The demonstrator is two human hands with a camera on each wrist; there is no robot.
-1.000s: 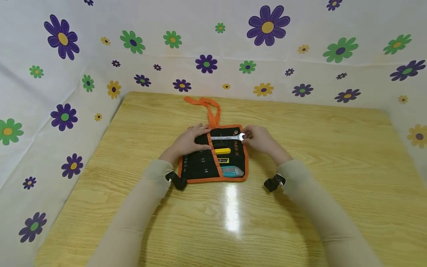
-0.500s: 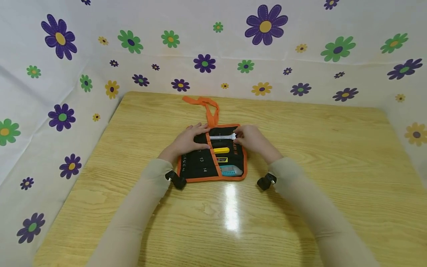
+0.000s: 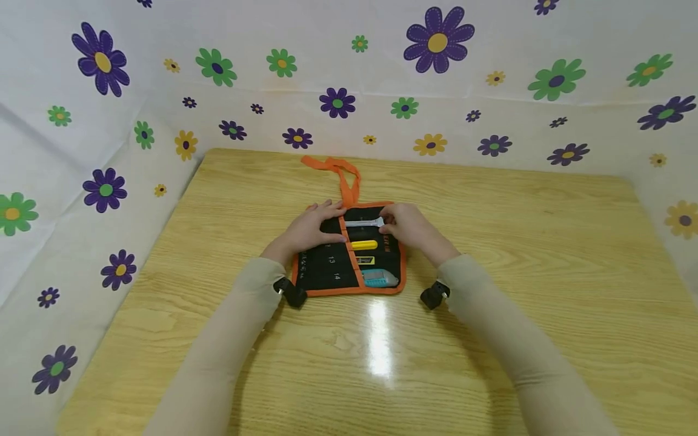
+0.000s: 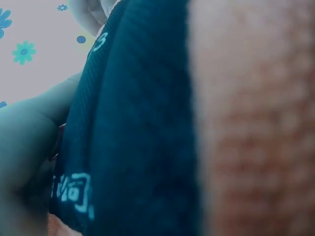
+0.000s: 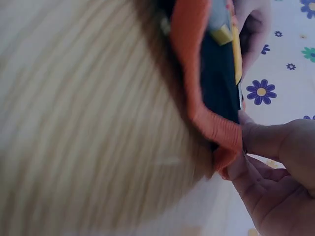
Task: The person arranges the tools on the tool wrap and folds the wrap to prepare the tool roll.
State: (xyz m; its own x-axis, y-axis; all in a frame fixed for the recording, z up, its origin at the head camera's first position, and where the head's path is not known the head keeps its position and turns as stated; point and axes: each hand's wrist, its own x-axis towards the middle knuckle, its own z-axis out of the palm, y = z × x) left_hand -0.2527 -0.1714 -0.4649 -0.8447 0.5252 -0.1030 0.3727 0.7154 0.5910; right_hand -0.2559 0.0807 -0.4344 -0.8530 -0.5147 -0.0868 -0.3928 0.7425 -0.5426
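A black tool pouch point(image 3: 327, 278) with orange edging lies unfolded on the table. My left hand point(image 3: 311, 231) rests on its upper left part, thumb and fingers extended along the slanted pocket edge. A silver wrench point(image 3: 361, 223) lies across the pouch with its left end tucked in a pocket. The thumb and fingers of my right hand point(image 3: 406, 227) pinch its exposed right end, covering that end. Below the wrench, a yellow handle point(image 3: 364, 245) and a teal utility knife point(image 3: 380, 278) stick out of their pockets. In the left wrist view, the pouch cloth point(image 4: 142, 123) is close and blurred.
An orange tie strap point(image 3: 349, 181) trails from the pouch's top edge toward the back of the wooden table point(image 3: 491, 200). Between the handle and the knife sits a small yellow-and-black item point(image 3: 365, 260). A flower-print sheet point(image 3: 376, 79) hangs behind the table.
My right hand has moved left with the wrench, which now reaches deeper into its pocket. Over the last half second it has barely moved. My left hand stays in place.
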